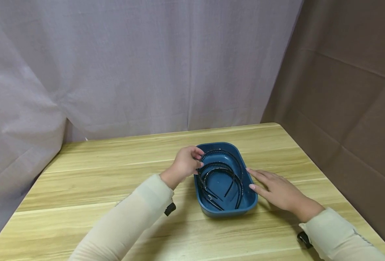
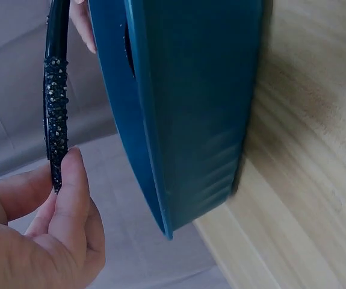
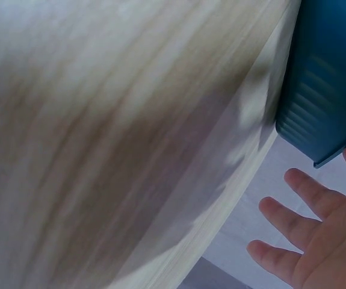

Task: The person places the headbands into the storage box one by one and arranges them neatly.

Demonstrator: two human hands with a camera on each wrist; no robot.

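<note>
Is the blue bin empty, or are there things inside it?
Not empty. The blue bin holds several black headbands, curved along its inside; the left hand pinches one studded headband at the rim.

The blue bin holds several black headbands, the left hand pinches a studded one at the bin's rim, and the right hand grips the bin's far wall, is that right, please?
Not quite: the right hand lies flat with straight fingers against the near right side of the blue bin, gripping nothing; the head view shows it. The left hand does pinch the studded headband.
</note>
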